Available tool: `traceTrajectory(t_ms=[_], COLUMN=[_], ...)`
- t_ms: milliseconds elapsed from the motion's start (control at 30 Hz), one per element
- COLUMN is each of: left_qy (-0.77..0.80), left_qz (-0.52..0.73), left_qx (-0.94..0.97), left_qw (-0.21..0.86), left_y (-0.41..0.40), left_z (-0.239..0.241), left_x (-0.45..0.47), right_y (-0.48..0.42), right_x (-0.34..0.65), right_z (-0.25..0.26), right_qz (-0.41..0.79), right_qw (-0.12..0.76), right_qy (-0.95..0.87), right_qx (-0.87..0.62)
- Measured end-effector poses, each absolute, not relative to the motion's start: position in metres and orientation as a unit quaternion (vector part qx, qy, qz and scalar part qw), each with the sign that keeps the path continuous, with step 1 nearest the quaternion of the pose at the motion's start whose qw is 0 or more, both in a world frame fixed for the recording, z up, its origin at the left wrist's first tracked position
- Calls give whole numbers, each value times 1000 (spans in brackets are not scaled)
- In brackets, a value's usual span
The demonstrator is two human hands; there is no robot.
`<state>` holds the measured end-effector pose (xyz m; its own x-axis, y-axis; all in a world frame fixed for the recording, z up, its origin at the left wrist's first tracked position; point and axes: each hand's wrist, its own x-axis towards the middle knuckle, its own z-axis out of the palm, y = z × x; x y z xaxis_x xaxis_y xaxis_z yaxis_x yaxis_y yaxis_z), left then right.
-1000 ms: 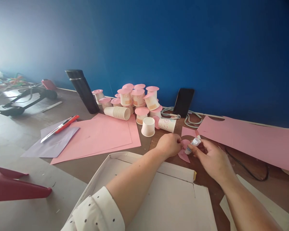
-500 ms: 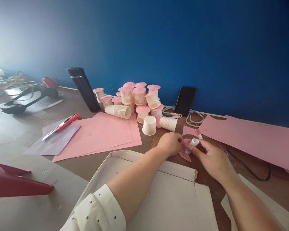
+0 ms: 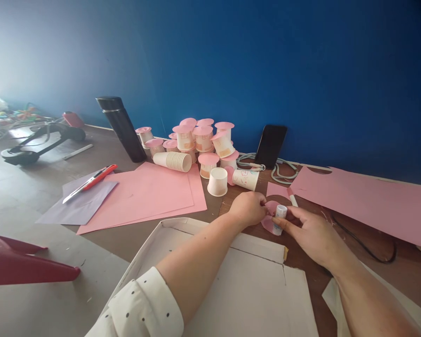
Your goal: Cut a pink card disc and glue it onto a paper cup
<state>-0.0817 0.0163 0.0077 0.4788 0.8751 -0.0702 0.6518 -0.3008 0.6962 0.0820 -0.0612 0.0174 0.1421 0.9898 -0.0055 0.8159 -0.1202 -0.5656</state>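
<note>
My right hand (image 3: 307,231) grips a white glue stick (image 3: 279,220) between thumb and fingers, its lower end against a round pink paper piece (image 3: 268,223) on the brown table. With its fingers pinched, my left hand (image 3: 250,208) holds the paper piece by its left edge. Just behind the left hand a plain white paper cup (image 3: 217,182) stands. A drawn-on paper cup (image 3: 246,179) lies on its side beside it, a pink disc at its left end. Beyond them are several cups with pink disc tops (image 3: 202,137), some stacked on others.
Nested paper cups (image 3: 172,161) lie near a black flask (image 3: 122,128). Pink sheets (image 3: 143,196) and a red utility knife (image 3: 90,182) are at left. A phone (image 3: 271,146) leans on the blue wall by a cable. A white cardboard tray (image 3: 256,285) lies in front; more pink paper (image 3: 368,199) is at right.
My right hand has turned the glue stick more upright and moved it slightly lower over the pink paper. My left hand stays nearly in place.
</note>
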Motion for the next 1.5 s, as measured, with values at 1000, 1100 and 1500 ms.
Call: traceTrajectory(t_ms=[1000, 1100, 1500], left_qy=[490, 492, 490], left_qz=[142, 141, 149], left_qx=[791, 789, 793], left_qw=[339, 339, 331], left_y=[13, 13, 15], left_z=[15, 16, 11], left_x=[-83, -83, -82], right_y=[-55, -56, -56], right_x=[79, 77, 76], right_z=[18, 16, 17], right_qz=[201, 236, 223], right_qw=[276, 277, 261], right_qy=[-525, -529, -557], right_qx=[-779, -767, -756])
